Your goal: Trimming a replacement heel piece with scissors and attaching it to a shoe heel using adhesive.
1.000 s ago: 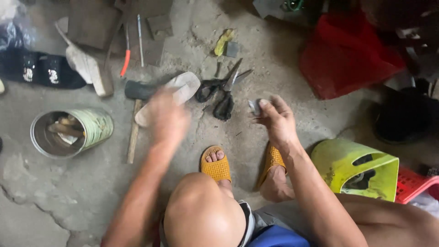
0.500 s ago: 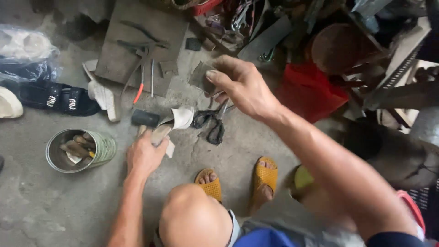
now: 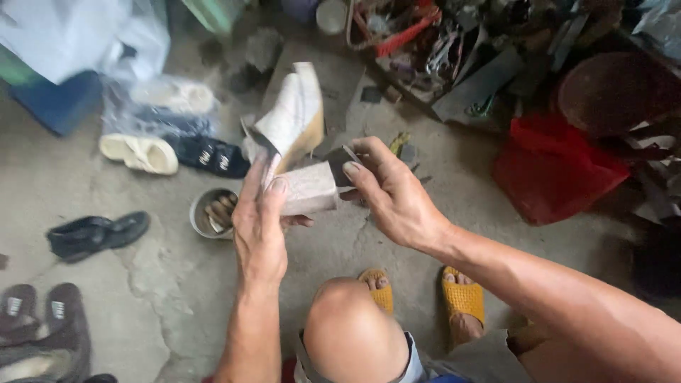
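A white wedge shoe (image 3: 294, 120) with a tan side is held up in the air by the left hand (image 3: 261, 223), above the concrete floor (image 3: 92, 191) and in front of the knees. The left fingers are closed around the lower part of the shoe, and a pale, speckled flat piece (image 3: 308, 188), probably a sole sheet or a loose insole, is pressed by the thumb against it; it seems to be held so in order to keep both parts together and turned toward the eyes. The right hand (image 3: 394, 198) is placed just beside this piece, touching its right edge. A small thin object (image 3: 351, 154), perhaps a blade or a nail, is pinched between the right thumb and forefinger; what it is exactly cannot be told. Under the hands a round tin (image 3: 215, 213) with small pieces inside is standing on the floor, near enough to be reached. Dark sandals (image 3: 213, 157) and a pale slipper (image 3: 138, 152) are lying to the left, a black shoe (image 3: 96, 234) lower, and a red bag (image 3: 553, 170) with a heap of tools to the right. Orange slippers (image 3: 462, 298) are worn on the feet.
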